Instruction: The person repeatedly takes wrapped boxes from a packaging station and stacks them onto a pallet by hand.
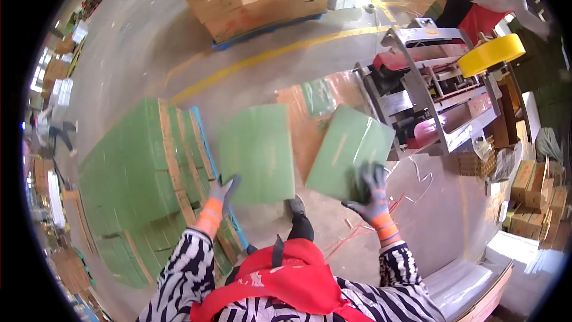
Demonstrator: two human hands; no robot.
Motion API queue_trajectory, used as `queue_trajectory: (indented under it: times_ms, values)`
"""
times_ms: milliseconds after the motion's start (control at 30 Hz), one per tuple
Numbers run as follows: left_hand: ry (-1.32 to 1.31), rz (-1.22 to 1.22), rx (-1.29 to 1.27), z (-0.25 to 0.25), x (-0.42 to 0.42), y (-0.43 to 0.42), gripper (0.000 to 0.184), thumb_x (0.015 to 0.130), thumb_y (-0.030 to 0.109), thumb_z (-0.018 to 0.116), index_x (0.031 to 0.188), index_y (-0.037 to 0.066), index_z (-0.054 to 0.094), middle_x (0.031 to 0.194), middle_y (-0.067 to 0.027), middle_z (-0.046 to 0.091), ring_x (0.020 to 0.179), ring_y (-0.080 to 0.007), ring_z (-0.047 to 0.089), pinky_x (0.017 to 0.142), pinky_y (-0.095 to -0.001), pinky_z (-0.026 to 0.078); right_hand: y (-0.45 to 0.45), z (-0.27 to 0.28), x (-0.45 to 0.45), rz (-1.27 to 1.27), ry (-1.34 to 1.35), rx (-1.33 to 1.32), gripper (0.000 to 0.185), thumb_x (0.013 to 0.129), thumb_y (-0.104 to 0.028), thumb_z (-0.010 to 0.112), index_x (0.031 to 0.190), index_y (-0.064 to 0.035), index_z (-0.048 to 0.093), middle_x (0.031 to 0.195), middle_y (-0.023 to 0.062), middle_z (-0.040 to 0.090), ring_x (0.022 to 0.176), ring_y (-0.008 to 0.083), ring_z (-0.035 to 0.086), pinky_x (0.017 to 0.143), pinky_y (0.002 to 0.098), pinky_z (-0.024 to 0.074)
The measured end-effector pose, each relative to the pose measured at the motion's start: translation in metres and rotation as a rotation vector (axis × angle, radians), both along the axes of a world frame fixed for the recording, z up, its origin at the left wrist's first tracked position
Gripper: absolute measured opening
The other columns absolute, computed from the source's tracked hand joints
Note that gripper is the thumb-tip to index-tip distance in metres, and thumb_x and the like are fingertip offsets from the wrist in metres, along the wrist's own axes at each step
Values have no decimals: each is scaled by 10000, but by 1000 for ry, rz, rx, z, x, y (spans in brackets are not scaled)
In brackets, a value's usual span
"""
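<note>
Left green box (259,155) beside left grip (224,192); right green box (347,150) at right grip (370,192)

We wear grey gloves (375,200) with orange, thinly banded cuffs (383,223), black-and-white zebra-striped sleeves (189,262), a bright red apron (298,286) with a small white print (256,279) and a black strip (277,252), and a dark trouser leg (302,228) above a dark shoe (296,204)

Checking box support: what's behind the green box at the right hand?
Brown cardboard shows past the left edge of that green box. What's directly behind is covered; can't tell if the two touch.
</note>
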State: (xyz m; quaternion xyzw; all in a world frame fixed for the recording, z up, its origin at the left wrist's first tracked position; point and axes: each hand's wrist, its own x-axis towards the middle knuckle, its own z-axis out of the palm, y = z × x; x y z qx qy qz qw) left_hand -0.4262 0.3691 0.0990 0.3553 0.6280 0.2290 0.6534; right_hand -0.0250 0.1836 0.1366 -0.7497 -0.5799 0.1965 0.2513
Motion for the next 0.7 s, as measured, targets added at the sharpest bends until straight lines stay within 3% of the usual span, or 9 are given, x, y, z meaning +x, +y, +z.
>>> queue_trajectory:
  times_ms: [67, 133, 167, 233, 267, 367, 467, 600, 700]
  values:
    - [78, -200, 30, -33, -5, 7, 499, 907, 27, 514, 1357, -43, 310, 1310, -206, 466, 1165, -262, 525, 1007, -319, 431, -12, -45, -4, -580, 740, 369, 817, 745, -248, 727, 1432, -129, 302, 1508, 137, 186, 1383, 292, 183, 1091, 397, 242]
    - [-69, -143, 23, -43, 11, -11, 532, 877, 17, 567, 1350, -37, 330, 1262, -191, 511, 1114, -247, 558, 968, -311, 464, -55, -148, 22, -665, 1155, -122, 821, 862, -426, 600, 1456, -41, 184, 1471, 122, 278, 1335, 212, 278, 1073, 359, 285]
    - [-49, -180, 50, -65, 6, -21, 692, 806, 167, 672, 1362, -45, 318, 1212, -157, 548, 1071, -207, 560, 920, -302, 473, -71, -141, 14, -537, 941, -335, 704, 902, -416, 541, 1408, -4, 279, 1434, 138, 341, 1294, 195, 341, 1046, 325, 312]
    - [64, -261, 100, -37, -1, -16, 890, 734, 315, 779, 1383, -52, 291, 1182, -137, 573, 1040, -172, 560, 874, -296, 482, -72, -165, -5, -688, 1321, -97, 463, 930, -261, 540, 1263, 54, 480, 1165, 99, 576, 1020, 199, 558, 915, 294, 437]
    - [158, -293, 74, 10, -9, -24, 907, 732, 314, 780, 1391, -51, 276, 1203, -150, 563, 1053, -176, 558, 876, -298, 482, -43, -66, -38, -609, 1087, -301, 474, 965, -279, 472, 1321, 32, 437, 1371, 139, 443, 1206, 174, 456, 1014, 304, 354]
    - [-7, -137, 306, 6, -100, -85, 852, 731, 287, 781, 1376, -38, 328, 1290, -151, 512, 1155, -182, 499, 972, -317, 411, -28, -48, -87, -401, 1486, -254, 557, 927, -293, 527, 1363, 13, 364, 1332, 105, 446, 1146, 211, 469, 994, 348, 364]
    - [93, 94, 282, 31, -210, -166, 805, 735, 238, 774, 1379, 0, 355, 1338, -131, 482, 1227, -178, 438, 1048, -328, 327, -25, -75, -136, -247, 1308, -241, 598, 894, -242, 586, 1378, -9, 324, 1292, 96, 460, 1113, 213, 475, 970, 366, 391]
    - [376, 549, 481, -32, -392, -319, 689, 755, 202, 754, 1317, -21, 424, 1262, -131, 538, 1165, -185, 493, 1005, -338, 389, 43, 13, -380, 272, 1053, -494, 561, 869, -136, 598, 1357, -19, 347, 1227, 85, 520, 1057, 195, 523, 925, 310, 424]
    - [60, 965, 150, -2, -514, -402, 487, 821, 184, 690, 1224, -24, 513, 1119, -92, 615, 992, -152, 587, 877, -307, 485, 64, 11, -583, 537, 976, -661, 480, 902, -174, 553, 1323, -17, 387, 1201, 97, 535, 1106, 201, 508, 953, 326, 410]
